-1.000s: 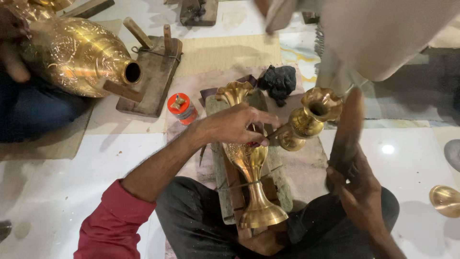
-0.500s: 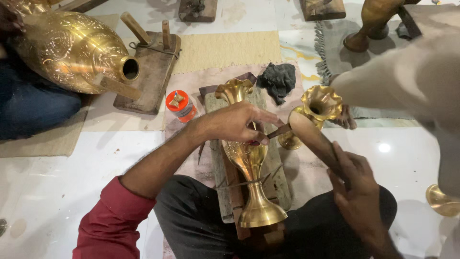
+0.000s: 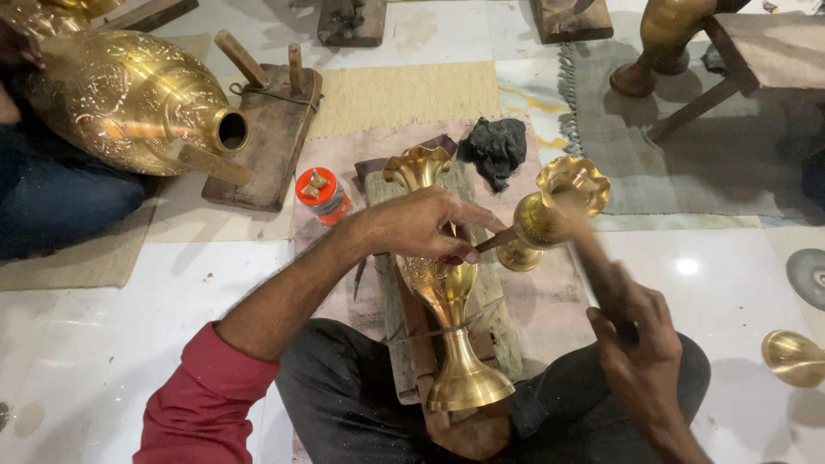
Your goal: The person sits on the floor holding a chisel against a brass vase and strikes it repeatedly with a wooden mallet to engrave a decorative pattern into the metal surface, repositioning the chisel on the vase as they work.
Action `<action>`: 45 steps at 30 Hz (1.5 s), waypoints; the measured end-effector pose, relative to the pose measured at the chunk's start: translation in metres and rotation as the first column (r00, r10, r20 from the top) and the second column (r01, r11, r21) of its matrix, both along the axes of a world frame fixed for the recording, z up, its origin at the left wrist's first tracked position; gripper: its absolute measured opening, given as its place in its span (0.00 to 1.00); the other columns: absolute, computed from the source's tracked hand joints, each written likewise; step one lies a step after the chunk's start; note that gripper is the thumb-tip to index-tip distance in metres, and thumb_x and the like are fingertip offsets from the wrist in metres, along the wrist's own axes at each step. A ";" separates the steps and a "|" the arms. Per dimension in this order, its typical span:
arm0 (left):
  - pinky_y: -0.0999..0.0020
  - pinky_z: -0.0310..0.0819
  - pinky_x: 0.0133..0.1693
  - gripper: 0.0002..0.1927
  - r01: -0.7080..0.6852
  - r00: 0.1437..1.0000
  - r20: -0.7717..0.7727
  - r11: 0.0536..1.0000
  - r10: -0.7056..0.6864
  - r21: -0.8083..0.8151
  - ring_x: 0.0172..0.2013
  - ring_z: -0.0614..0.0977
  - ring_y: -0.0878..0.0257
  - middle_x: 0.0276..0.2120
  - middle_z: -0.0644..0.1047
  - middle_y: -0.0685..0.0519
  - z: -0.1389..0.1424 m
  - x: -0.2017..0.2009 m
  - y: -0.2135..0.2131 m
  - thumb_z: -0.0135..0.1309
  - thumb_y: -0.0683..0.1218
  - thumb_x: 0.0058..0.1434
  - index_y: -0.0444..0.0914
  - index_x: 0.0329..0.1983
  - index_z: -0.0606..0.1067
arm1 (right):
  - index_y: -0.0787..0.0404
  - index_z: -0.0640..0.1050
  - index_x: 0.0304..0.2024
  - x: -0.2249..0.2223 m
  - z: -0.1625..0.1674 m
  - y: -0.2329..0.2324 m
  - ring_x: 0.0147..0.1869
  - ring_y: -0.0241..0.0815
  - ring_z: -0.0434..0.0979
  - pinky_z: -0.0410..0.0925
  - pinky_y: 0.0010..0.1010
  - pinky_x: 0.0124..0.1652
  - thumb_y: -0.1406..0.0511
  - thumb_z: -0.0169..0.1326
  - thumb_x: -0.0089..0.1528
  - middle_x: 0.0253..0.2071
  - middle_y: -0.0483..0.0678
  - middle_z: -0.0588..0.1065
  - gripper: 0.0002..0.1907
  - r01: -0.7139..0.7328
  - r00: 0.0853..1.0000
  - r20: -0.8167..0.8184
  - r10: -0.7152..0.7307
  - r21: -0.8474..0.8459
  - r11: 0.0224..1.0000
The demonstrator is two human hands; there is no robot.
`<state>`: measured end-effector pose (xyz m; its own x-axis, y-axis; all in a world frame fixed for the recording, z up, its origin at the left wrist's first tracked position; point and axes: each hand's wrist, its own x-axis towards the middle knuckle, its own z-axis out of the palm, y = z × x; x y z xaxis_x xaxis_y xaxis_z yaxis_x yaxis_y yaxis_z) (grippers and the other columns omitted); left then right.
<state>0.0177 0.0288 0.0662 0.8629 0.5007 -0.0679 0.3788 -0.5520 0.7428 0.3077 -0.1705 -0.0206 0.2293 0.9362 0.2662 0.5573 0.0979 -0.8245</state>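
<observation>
A brass vase lies on its side on a wooden block across my lap, its fluted mouth pointing away. My left hand rests on the vase's body and pinches a thin metal punch against it. My right hand grips a wooden mallet, blurred with motion, its head near the punch's top. A second brass vase stands upright just right of the block.
A large engraved brass pot lies at the far left on another person's lap, by a wooden stand. An orange-lidded tin and a dark cloth sit beyond the block. A brass piece lies at right.
My right hand has swung the mallet down from a raised position towards the punch. The pale blurred shape at the top right has left the view. My left hand has stayed on the vase.
</observation>
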 end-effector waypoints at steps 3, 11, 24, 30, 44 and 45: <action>0.63 0.80 0.49 0.27 0.069 0.985 0.154 0.995 -0.078 0.065 0.39 0.88 0.62 0.55 0.81 0.49 -0.005 0.002 0.002 0.68 0.48 0.56 0.43 0.60 0.77 | 0.58 0.64 0.71 -0.001 0.002 0.001 0.58 0.49 0.79 0.76 0.37 0.53 0.71 0.54 0.66 0.56 0.55 0.74 0.31 -0.037 0.998 -0.042 0.038 0.024 0.999; 0.60 0.83 0.50 0.26 -0.144 0.956 0.247 0.986 0.160 -0.082 0.40 0.87 0.64 0.47 0.85 0.52 -0.013 -0.012 0.000 0.62 0.51 0.62 0.45 0.64 0.74 | 0.44 0.64 0.73 -0.002 0.018 0.013 0.49 0.49 0.80 0.75 0.42 0.46 0.66 0.59 0.59 0.49 0.53 0.75 0.40 -0.047 0.957 0.257 0.137 -0.329 0.943; 0.63 0.83 0.46 0.32 -0.344 0.898 0.269 0.937 0.348 -0.063 0.38 0.87 0.66 0.36 0.86 0.50 -0.022 -0.020 -0.009 0.67 0.53 0.58 0.42 0.64 0.72 | 0.41 0.68 0.69 0.018 0.041 0.066 0.46 0.46 0.82 0.79 0.39 0.48 0.64 0.56 0.62 0.54 0.48 0.76 0.32 -0.176 0.864 0.357 0.356 -0.449 0.876; 0.65 0.81 0.43 0.32 -0.422 0.882 0.185 0.901 0.434 -0.105 0.36 0.87 0.65 0.34 0.86 0.49 -0.020 -0.018 -0.015 0.67 0.52 0.56 0.41 0.64 0.73 | 0.46 0.68 0.69 0.032 0.068 0.094 0.50 0.46 0.81 0.79 0.38 0.50 0.65 0.58 0.63 0.51 0.54 0.76 0.31 -0.178 0.908 0.327 0.262 -0.265 0.948; 0.62 0.82 0.48 0.32 -0.418 0.894 0.147 0.906 0.424 -0.070 0.40 0.88 0.65 0.37 0.86 0.50 -0.020 -0.015 -0.013 0.66 0.54 0.57 0.44 0.64 0.73 | 0.56 0.74 0.58 0.038 0.073 0.115 0.52 0.48 0.81 0.80 0.36 0.50 0.66 0.58 0.62 0.55 0.53 0.74 0.21 -0.302 0.867 0.340 0.366 -0.227 0.926; 0.62 0.82 0.49 0.32 -0.415 0.895 0.144 0.906 0.423 -0.080 0.40 0.88 0.65 0.37 0.86 0.51 -0.021 -0.015 -0.012 0.65 0.54 0.57 0.44 0.64 0.73 | 0.56 0.72 0.63 0.036 0.072 0.113 0.52 0.49 0.80 0.78 0.37 0.50 0.67 0.58 0.61 0.55 0.54 0.74 0.27 -0.287 0.883 0.324 0.339 -0.198 0.937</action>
<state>0.0029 0.0167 0.0455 0.5751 0.8179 0.0168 0.4465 -0.3311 0.8313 0.3440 -0.0570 0.0519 -0.1648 0.9770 0.1351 0.7697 0.2130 -0.6018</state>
